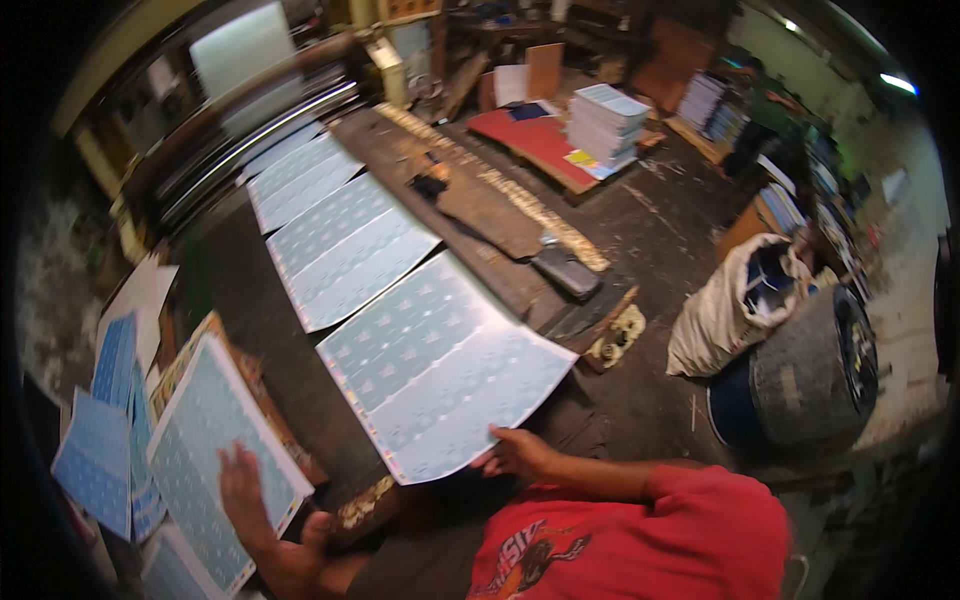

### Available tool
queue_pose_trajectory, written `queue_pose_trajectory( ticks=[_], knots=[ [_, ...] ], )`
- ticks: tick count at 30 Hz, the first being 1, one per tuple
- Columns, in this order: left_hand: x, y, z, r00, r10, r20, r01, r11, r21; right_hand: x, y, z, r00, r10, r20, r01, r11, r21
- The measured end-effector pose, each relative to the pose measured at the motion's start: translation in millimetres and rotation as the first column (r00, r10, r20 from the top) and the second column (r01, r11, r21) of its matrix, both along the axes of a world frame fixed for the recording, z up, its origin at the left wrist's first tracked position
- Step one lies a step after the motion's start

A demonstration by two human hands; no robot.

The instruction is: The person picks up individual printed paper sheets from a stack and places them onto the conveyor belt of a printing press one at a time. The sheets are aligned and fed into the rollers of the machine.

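Note:
A large printed sheet (445, 370), pale blue-green with rows of small motifs, lies at the near end of a long table. My right hand (515, 452) grips its near edge, thumb on top and fingers partly hidden underneath. Behind it, two more sheets of the same print (350, 245) (300, 180) form a line back to a machine with rollers (270, 130). At lower left my left hand (245, 500) is open, fingers stretched, over a stack of similar sheets (205, 440). Whether the palm touches the stack, I cannot tell.
Along the table's right side runs a worn wooden plank (480, 225). Blue printed sheets (95, 460) lie loose at far left. Stacked paper (605, 125) stands on a red board (525, 150). To the right are a white sack (730, 300) and a dark drum (800, 370). A person (765, 110) stands far back.

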State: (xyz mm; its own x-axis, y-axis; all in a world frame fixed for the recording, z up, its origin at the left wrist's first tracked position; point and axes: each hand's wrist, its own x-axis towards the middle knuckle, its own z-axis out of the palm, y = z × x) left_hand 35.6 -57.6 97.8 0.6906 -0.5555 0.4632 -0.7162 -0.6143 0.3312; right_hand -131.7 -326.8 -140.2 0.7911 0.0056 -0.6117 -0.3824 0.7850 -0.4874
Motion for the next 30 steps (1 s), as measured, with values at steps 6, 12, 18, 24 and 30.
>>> queue_pose_trajectory(
  ticks=[6, 12, 18, 24, 30],
  knots=[
    [24, 57, -112, 0.954, 0.259, -0.148, -0.173, 0.884, 0.434, 25, 10, -1, 0.988, -0.117, 0.102, 0.118, 0.993, -0.005],
    [13, 53, -121, 0.934, 0.296, -0.201, -0.245, 0.938, 0.243, 31, 17, 11, 0.959, -0.271, 0.09, 0.269, 0.963, 0.032],
    [35, 76, -155, 0.888, 0.294, -0.355, -0.35, 0.931, -0.106, 36, 28, 85, 0.717, 0.205, 0.666, -0.332, 0.941, 0.069],
    [35, 56, -157, 0.842, 0.137, -0.521, -0.417, 0.778, -0.47, 3, 37, 248, -0.077, 0.28, 0.957, -0.358, 0.888, -0.289],
    [21, 59, -156, 0.906, 0.346, -0.242, -0.383, 0.915, -0.125, 42, 70, 219, -0.399, -0.091, 0.913, -0.48, 0.868, -0.123]
  ],
)
